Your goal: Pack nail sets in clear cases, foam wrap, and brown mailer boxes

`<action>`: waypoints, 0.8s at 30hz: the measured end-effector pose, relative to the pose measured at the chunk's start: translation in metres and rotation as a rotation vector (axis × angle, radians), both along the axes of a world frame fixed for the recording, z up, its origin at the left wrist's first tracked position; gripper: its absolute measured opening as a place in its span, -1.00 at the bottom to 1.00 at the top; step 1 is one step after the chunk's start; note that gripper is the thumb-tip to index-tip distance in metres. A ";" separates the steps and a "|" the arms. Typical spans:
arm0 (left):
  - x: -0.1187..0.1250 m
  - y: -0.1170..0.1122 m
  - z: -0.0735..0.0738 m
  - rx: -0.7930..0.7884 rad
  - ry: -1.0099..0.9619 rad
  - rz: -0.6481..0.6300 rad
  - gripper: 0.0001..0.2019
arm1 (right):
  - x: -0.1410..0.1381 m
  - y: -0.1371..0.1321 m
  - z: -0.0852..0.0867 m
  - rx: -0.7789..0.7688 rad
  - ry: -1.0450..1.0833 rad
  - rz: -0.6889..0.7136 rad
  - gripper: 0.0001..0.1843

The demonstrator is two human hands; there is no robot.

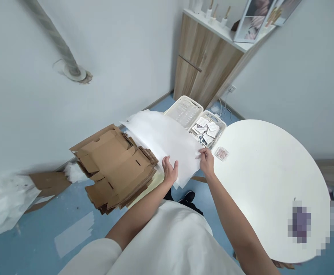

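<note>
A stack of thin white packing sheets (pixel 167 133) lies ahead of me, the top one spreading to the right. My right hand (pixel 206 162) pinches the right edge of the top sheet between thumb and fingers. Over the sheets' near edge is my left hand (pixel 170 170), open with its fingers apart; whether it touches the sheet I cannot tell. To the left sits a pile of flattened brown cardboard boxes (pixel 117 164). A small clear plastic box (pixel 221 153) with small pinkish items stands on the white round table (pixel 267 152), just right of my right hand.
Behind the sheets stand a white basket (pixel 184 110) of clear plastic packs and another white basket (pixel 221 124) holding white cards. A wooden cabinet (pixel 204 57) fills the corner. White plastic bags (pixel 6 202) and a cardboard box (pixel 48 185) lie on the floor at left.
</note>
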State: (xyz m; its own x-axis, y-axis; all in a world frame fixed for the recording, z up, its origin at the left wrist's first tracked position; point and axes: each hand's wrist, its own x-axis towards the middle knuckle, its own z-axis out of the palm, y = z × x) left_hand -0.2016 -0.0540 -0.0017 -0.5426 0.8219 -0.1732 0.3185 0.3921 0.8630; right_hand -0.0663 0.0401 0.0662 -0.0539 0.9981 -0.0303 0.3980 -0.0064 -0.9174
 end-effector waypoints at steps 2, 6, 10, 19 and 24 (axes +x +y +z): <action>0.014 0.005 -0.002 -0.035 -0.125 0.018 -0.48 | 0.023 -0.004 0.003 0.026 0.008 -0.068 -0.77; 0.053 0.014 0.001 -0.094 -0.314 -0.037 -0.39 | 0.076 -0.022 0.006 0.007 0.051 -0.290 -0.69; 0.101 0.020 0.006 -0.070 -0.422 -0.168 -0.31 | 0.135 -0.052 0.005 -0.013 0.104 -0.471 -0.65; 0.216 0.029 0.023 -0.013 -0.094 -0.553 -0.40 | 0.286 -0.134 -0.017 -0.090 0.026 -0.595 -0.55; 0.263 0.028 0.022 0.022 0.085 -0.788 -0.42 | 0.341 -0.175 -0.040 -0.188 -0.100 -0.539 -0.54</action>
